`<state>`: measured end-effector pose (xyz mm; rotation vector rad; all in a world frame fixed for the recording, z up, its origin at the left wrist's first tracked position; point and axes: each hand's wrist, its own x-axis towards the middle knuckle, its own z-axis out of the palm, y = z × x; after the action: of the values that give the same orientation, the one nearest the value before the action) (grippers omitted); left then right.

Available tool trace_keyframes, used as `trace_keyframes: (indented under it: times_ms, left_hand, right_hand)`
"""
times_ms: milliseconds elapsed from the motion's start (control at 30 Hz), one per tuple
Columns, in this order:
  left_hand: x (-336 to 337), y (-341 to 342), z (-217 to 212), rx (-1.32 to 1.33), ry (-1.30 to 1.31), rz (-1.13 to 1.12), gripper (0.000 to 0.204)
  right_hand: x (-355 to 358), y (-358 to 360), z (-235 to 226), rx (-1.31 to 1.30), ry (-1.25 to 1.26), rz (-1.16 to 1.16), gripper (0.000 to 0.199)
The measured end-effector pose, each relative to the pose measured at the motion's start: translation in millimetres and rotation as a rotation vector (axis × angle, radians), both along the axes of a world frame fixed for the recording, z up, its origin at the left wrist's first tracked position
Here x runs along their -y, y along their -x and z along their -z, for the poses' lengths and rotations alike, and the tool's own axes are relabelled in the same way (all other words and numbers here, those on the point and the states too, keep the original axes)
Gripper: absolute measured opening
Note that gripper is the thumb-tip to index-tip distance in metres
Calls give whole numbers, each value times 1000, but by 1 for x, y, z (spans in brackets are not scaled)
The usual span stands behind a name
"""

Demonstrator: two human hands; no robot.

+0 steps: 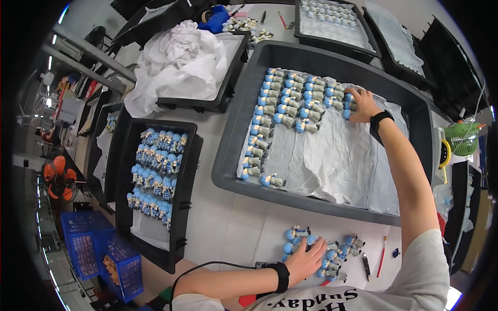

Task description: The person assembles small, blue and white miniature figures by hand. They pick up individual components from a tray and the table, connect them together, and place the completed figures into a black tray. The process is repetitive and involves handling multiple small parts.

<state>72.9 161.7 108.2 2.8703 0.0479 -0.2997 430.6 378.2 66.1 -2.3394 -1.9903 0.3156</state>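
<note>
My right hand (pixel 365 107) reaches into the large grey bin (pixel 321 203), its thumb and fingers closed round a small blue-haired figurine (pixel 348 106) at the end of a row. Rows of similar figurines (pixel 288 103) lie on their sides on white paper along the bin's left and far parts. My left hand (pixel 305 260) is on the table near my body, fingers apart over a loose group of the same figurines (pixel 332 259). One blue head shows by its fingertips; whether they touch it is unclear.
A black tray (pixel 189 171) of similar figurines stands left of the bin. Crumpled white paper (pixel 181 62) fills another tray beyond it. A red pen (pixel 382 257) and a black-handled tool (pixel 367 267) lie at right. Blue crates (pixel 101 254) and an orange fan (pixel 60 179) are far left.
</note>
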Motion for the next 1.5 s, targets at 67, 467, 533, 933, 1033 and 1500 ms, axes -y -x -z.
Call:
trace_keyframes:
  times_ms: [67, 467, 533, 933, 1033, 1500]
  left_hand:
    - [-18, -1, -21, 76, 299, 15, 31]
    - [-224, -42, -45, -420, 92, -319, 32]
    - [-229, -48, -25, -626, 65, -274, 35]
    - [-218, -53, -26, -490, 79, -337, 24]
    - [-205, -46, -86, 52, 220, -412, 22]
    - [-44, 48, 7, 80, 512, -709, 24]
  right_hand:
    - [-1, 6, -6, -46, 25, 24, 78]
    - [9, 7, -1, 84, -41, 46, 72]
    - [10, 14, -3, 110, -98, 43, 72]
    - [16, 11, 10, 10, -271, 2, 69]
    - [19, 3, 15, -7, -282, 28, 64]
    - [29, -9, 0, -400, -202, 87, 61]
